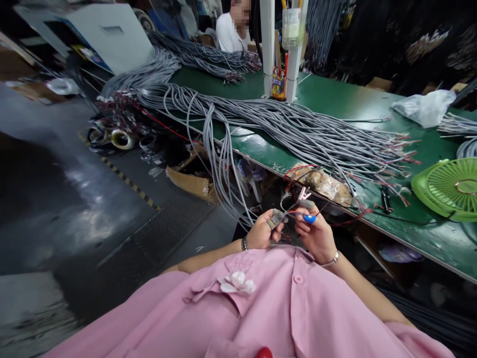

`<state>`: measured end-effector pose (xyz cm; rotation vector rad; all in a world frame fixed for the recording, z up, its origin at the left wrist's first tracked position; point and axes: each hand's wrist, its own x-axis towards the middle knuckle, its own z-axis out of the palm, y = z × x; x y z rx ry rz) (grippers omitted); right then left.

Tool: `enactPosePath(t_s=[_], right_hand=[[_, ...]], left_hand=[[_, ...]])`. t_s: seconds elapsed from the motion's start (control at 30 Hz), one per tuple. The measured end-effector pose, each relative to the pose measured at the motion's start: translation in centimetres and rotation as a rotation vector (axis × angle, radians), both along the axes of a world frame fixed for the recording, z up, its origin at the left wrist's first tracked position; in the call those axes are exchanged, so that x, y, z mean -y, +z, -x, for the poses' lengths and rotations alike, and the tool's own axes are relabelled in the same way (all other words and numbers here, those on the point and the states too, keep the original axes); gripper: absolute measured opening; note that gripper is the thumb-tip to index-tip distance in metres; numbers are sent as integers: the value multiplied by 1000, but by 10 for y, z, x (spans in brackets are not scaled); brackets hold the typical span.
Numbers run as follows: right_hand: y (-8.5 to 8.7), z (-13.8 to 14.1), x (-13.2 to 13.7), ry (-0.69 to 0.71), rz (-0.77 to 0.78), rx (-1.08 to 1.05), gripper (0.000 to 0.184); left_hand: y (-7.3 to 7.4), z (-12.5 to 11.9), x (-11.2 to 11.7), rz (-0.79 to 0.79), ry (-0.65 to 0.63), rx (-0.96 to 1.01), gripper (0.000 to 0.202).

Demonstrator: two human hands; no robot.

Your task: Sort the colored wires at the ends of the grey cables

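Observation:
My left hand is closed in a pinch, its taped fingertips gripping thin wire ends in front of my chest. My right hand is closed too, holding a small blue-handled tool against the same wires. Both hands hover just off the front edge of the green workbench. A long bundle of grey cables with red stripped ends lies across the bench and droops over its edge toward my hands. Fingertip wraps hide exactly where the wires are pinched.
A green plastic fan lies at the bench's right. A plastic-wrapped packet sits at the edge near my hands. White posts stand mid-bench. Another person sits at the far side. Cardboard and tape rolls litter the floor.

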<state>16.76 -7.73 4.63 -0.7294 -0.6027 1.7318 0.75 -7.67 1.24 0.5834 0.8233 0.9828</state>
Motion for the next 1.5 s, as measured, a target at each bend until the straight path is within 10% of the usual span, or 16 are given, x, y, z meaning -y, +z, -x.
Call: enactPosePath(t_s=[0.27,0.67,0.93,1.17,1.5], right_hand=[[20,-19,5,-53,-27,74,18],[3,8,4,116,-122,289,38],[46,-31,20,-249,-340,302,20],[10,0,-4,210,-121,505,38],[-9,23,-18,-46,-458,819,9]], left_hand=[[23,-1,6,21,-98,95,27],[4,9,-4,-147,47,-161,38],[-15,44,-36,4,436,-161,24],[15,24,-17,-144,216,35,27],[4,15,-8,-105,207,-70,36]])
